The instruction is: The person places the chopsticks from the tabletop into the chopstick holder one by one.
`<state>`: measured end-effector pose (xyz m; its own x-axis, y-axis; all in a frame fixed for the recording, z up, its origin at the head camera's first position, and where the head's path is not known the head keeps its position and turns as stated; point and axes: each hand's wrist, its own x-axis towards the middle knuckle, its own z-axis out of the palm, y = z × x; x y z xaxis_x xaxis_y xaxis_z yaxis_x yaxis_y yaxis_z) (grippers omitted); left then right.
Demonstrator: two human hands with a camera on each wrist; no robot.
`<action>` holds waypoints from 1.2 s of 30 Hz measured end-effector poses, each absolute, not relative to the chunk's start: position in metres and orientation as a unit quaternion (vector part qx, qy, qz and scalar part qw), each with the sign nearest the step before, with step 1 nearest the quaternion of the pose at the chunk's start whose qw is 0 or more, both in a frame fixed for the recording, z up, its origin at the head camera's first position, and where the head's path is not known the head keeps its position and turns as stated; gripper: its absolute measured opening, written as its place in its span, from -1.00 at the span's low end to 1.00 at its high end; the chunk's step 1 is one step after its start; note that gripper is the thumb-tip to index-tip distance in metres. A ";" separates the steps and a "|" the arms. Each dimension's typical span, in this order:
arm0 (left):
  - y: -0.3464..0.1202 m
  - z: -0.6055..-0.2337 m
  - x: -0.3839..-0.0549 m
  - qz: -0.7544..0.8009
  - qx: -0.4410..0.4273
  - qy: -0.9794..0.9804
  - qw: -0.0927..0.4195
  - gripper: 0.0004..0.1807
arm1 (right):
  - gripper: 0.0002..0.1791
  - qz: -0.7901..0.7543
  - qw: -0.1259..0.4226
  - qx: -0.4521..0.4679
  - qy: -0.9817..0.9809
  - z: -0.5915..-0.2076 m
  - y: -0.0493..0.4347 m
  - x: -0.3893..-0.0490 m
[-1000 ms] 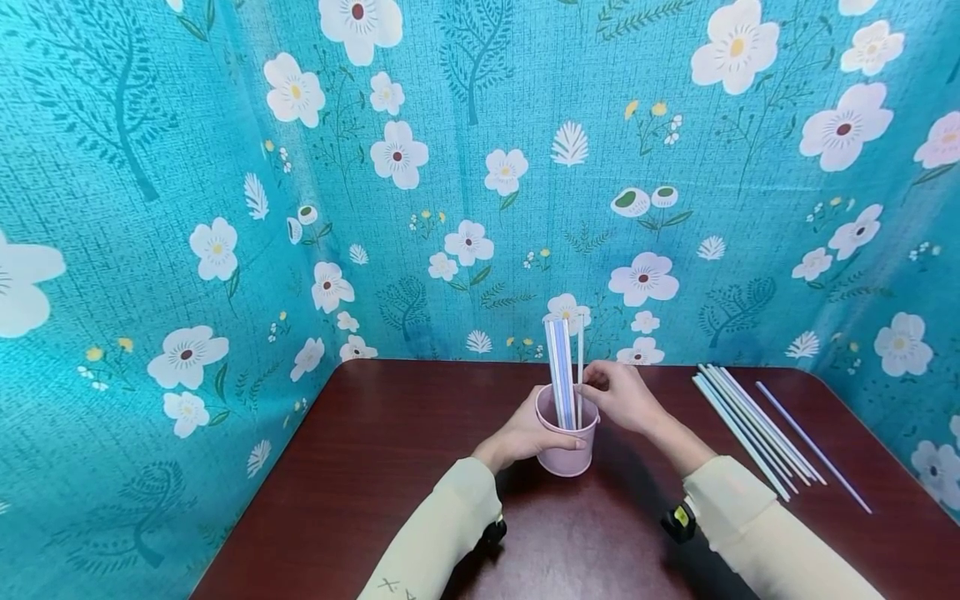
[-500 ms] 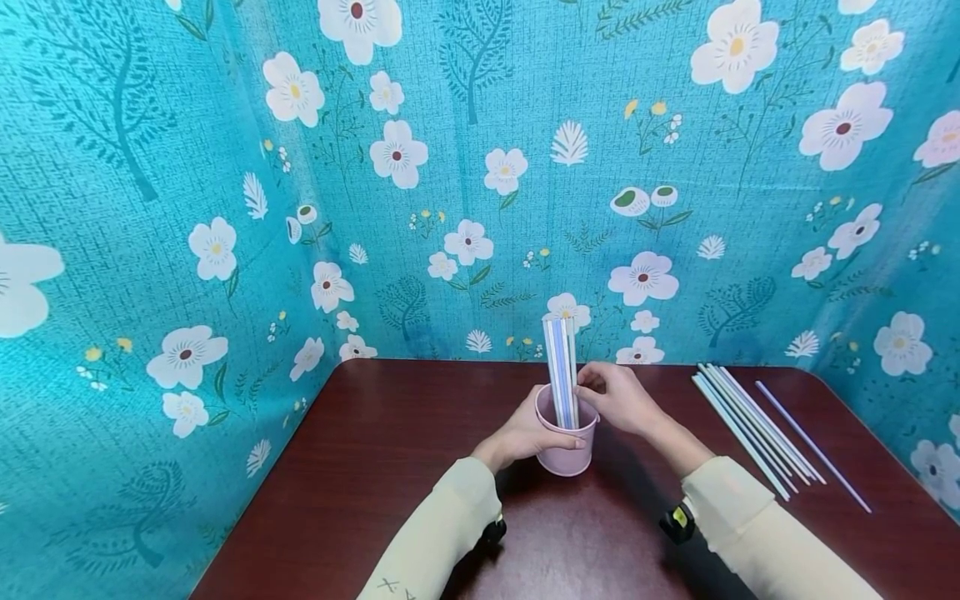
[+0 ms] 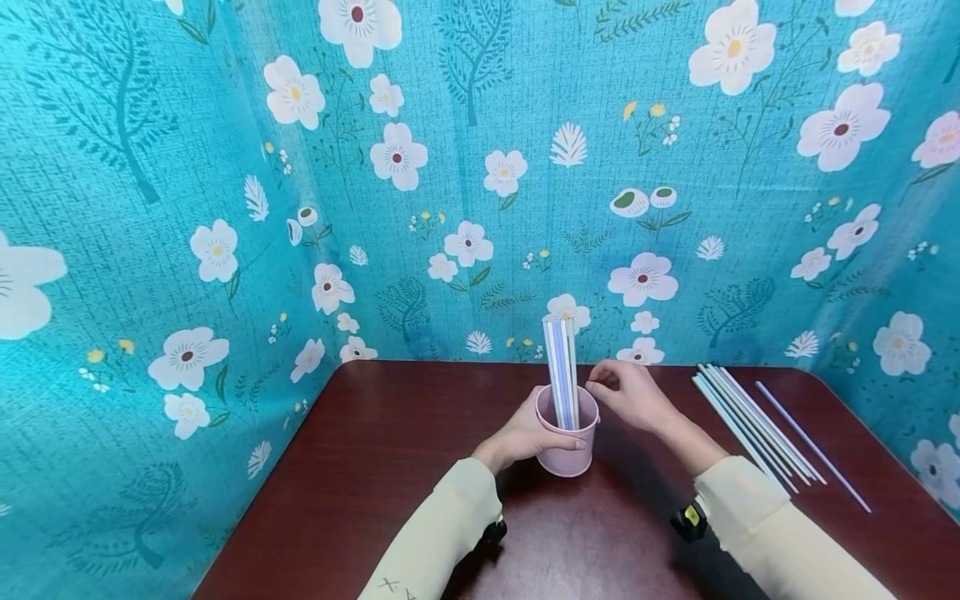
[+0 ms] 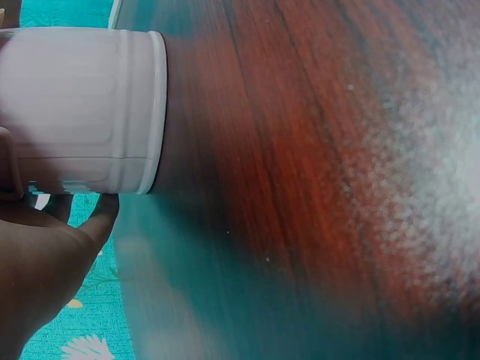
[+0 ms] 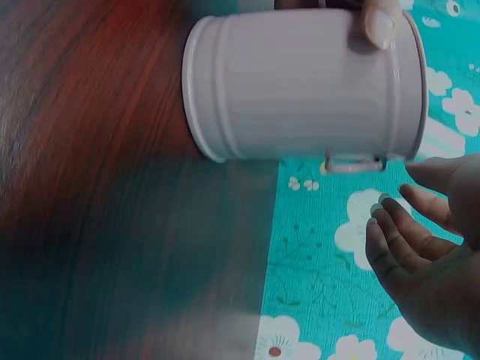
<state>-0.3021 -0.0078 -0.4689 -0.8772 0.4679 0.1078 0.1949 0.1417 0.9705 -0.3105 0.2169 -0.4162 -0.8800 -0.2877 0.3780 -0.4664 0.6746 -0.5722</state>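
Observation:
A pink bucket stands upright near the middle of the table. Several white, blue and pale green sticks stand in it, leaning slightly left. My left hand grips the bucket from its left side, thumb across the front just under the rim. My right hand is just off the bucket's right rim, holding nothing. In the right wrist view the right hand shows loosely bent fingers beside the bucket, whose small side handle faces it. The left wrist view shows the bucket wall with left-hand fingers behind it.
To the right lies a bundle of several pale sticks, with one blue stick apart from it. The dark red-brown table is bordered behind and at the sides by a blue floral cloth.
The pale green stick that stood apart at the bucket's right has joined the others. My right hand has let go of it and drawn back slightly right. My left hand keeps its grip.

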 end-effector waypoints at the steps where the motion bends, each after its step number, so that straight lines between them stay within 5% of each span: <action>1: -0.008 -0.468 -0.302 0.618 0.221 0.747 0.110 -0.07 | -0.94 0.342 0.130 0.205 -0.908 -0.416 0.220 -0.311; 24: -0.010 -0.470 -0.303 0.620 0.217 0.746 0.112 -0.09 | -0.93 0.296 0.133 0.118 -0.938 -0.446 0.298 -0.329; 36: -0.008 -0.468 -0.301 0.622 0.213 0.744 0.120 -0.08 | -0.76 0.223 0.096 0.024 -0.970 -0.465 0.348 -0.330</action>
<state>-0.3011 -0.0084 -0.4682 -0.8805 0.4661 0.0866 0.1677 0.1353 0.9765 -0.3298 0.3485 -0.4645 -0.9806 -0.0045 0.1962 -0.0897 0.8994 -0.4278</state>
